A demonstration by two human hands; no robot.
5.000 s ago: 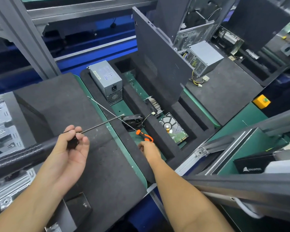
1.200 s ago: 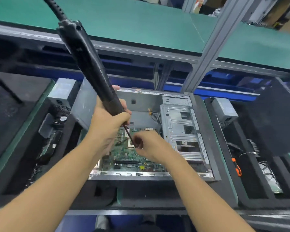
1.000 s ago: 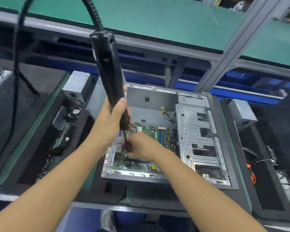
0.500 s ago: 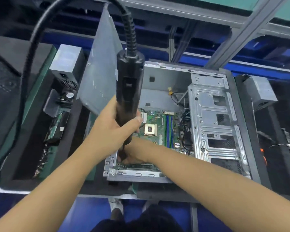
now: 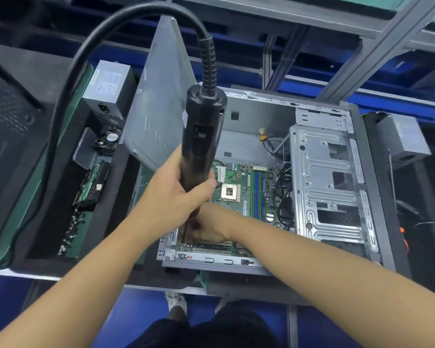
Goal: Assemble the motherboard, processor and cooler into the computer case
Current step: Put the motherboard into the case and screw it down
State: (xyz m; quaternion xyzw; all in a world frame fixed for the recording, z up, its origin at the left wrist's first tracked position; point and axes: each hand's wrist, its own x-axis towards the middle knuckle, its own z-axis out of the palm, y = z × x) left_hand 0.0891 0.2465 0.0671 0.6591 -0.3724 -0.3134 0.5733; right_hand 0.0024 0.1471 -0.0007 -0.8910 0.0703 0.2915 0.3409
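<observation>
An open grey computer case (image 5: pixel 332 172) lies on its side on the bench. The green motherboard (image 5: pixel 244 182) sits inside it, its square processor socket (image 5: pixel 229 191) uncovered. My left hand (image 5: pixel 176 199) grips a black electric screwdriver (image 5: pixel 201 136) that stands almost upright, its thick cable looping up and left. The bit reaches down to the board's near-left corner. My right hand (image 5: pixel 204 231) lies under the left one, fingers curled round the bit near its tip; the tip itself is hidden.
The case's side panel (image 5: pixel 158 96) leans upright just left of the case. In the foam tray to the left stand a power supply (image 5: pixel 111 89), a small fan (image 5: pixel 111 138) and a circuit board. Another power supply (image 5: pixel 407 136) and an orange-handled tool (image 5: pixel 402 232) are on the right.
Both hands with the screwdriver have dropped from the board's middle to its near-left corner, and the driver now stands more upright. My view has tilted further down.
</observation>
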